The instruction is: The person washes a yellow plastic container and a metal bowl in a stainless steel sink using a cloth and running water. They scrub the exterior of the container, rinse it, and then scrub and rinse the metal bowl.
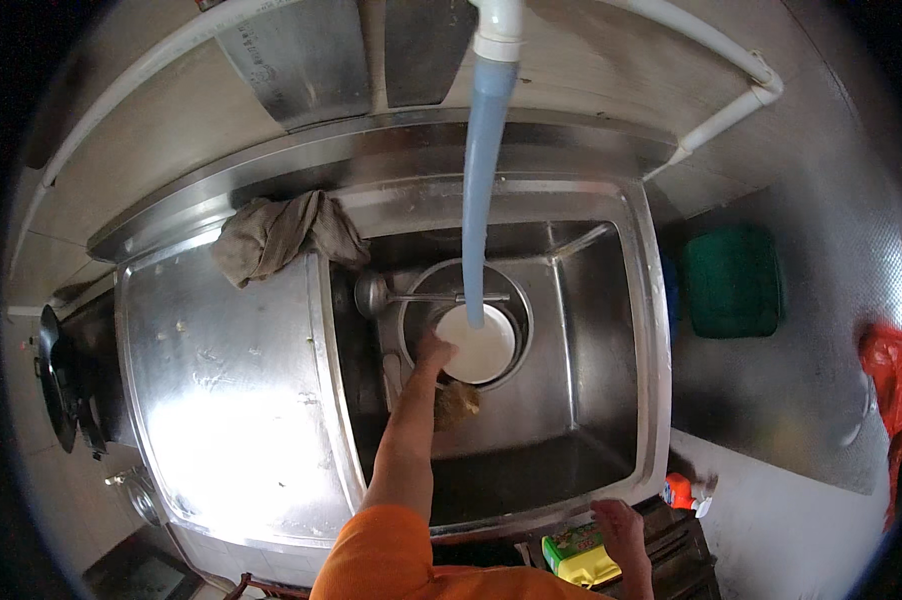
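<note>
My left hand reaches into the sink and is closed on the left rim of a white bowl. The bowl sits inside a round metal basin, under the end of a pale blue hose. A metal ladle lies across the basin with its scoop to the left. Just below the bowl, partly behind my forearm, is a rough brown clump, perhaps a scrubber. My right hand hangs by the sink's front edge, fingers loosely apart and holding nothing visible, beside a green and yellow package.
The steel sink has a drainboard on the left, with a grey-brown cloth at its back. White pipes run along the wall. To the right are a green tub and a red bag. A wok stands far left.
</note>
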